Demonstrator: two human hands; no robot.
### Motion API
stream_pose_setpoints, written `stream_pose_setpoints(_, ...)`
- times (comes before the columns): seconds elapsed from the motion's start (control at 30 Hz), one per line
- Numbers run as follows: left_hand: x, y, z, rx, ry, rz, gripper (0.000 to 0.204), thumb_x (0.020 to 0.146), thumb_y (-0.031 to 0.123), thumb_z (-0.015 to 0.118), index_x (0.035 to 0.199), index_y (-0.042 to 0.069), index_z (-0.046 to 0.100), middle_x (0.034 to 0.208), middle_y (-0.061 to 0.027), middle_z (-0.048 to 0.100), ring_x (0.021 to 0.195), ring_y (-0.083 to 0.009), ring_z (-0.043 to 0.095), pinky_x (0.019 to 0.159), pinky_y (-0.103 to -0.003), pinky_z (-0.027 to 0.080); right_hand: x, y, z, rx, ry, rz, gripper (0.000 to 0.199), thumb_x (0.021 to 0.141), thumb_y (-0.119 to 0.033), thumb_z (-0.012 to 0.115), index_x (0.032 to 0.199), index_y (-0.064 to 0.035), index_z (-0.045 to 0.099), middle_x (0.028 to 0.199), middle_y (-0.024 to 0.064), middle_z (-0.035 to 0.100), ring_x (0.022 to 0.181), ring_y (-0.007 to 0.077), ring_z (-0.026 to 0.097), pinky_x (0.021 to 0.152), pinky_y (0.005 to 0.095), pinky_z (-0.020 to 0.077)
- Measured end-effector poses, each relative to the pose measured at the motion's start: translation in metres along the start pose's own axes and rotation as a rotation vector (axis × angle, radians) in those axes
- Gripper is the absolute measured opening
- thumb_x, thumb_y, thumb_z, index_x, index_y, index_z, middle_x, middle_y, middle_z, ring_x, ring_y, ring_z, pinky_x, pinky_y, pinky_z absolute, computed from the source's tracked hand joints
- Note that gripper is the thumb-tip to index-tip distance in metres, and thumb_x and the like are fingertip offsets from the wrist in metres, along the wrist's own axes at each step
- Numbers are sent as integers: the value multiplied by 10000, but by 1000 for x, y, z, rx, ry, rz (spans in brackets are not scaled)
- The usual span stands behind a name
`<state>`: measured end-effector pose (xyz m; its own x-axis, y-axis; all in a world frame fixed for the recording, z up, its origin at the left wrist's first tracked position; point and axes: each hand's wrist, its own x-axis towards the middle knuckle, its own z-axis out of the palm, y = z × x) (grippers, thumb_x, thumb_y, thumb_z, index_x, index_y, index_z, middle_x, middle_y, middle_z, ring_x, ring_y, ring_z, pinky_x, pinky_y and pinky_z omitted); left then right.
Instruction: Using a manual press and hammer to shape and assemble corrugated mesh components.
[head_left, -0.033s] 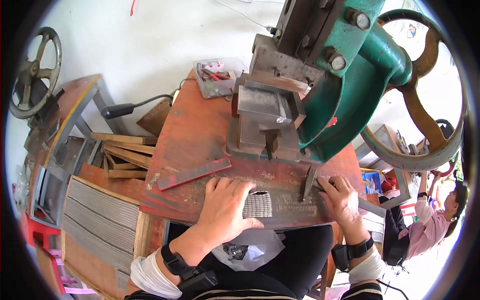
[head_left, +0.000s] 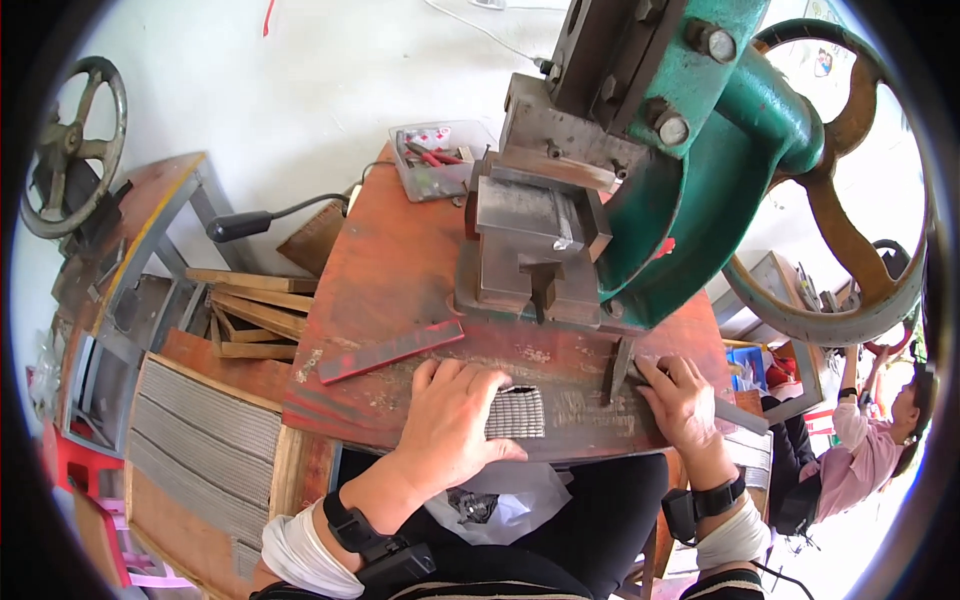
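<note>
On the near edge of the worn reddish table [head_left: 380, 260] lies a small block of silvery metal pieces [head_left: 515, 412] set in a tight grid. My left hand [head_left: 447, 415] rests at its left side, fingers spread and thumb along the near edge. Its fingertips partly cover the block's left end. Farther right, my right hand [head_left: 682, 400] lies on the table with fingers loosely bent and thumb apart. Just left of its fingertips is a narrow dark metal bar [head_left: 617, 372]; whether they touch it I cannot tell. A red-and-dark flat bar [head_left: 392, 352] lies slantwise beyond my left hand.
Behind the hands stands a green press [head_left: 690, 230] with a steel die [head_left: 535, 260] and large handwheel [head_left: 830, 190]. A plastic tool box [head_left: 430, 185] sits far left. Left below is a wooden tray [head_left: 200, 430] of metal strips. A plastic bag [head_left: 510, 505] lies on my lap; a person [head_left: 860, 450] works at right.
</note>
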<state>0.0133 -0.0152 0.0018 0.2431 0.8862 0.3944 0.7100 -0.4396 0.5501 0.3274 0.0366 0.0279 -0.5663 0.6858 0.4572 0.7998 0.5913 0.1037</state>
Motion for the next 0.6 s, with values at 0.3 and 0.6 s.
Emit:
stream_pose_setpoints(0.3,1,-2,1,47,28,12,718,494,397,900,1062,47,632,1033,-63,597,1058,-289,520,976,-467,338,47,-85,1,605,-42,-204,608,701,-157,790,1255,-10,589,1240,181,578,1141,380,548,998,481,446)
stream_pose_setpoints(0.6,0,-6,2,93,16,83,834,474,583,838,1074,50,611,1038,-89,585,1053,-310,511,1001,-493,327,52,-82,17,835,-176,-199,632,699,-150,813,1263,13,579,1253,202,578,1128,386,562,951,444,493)
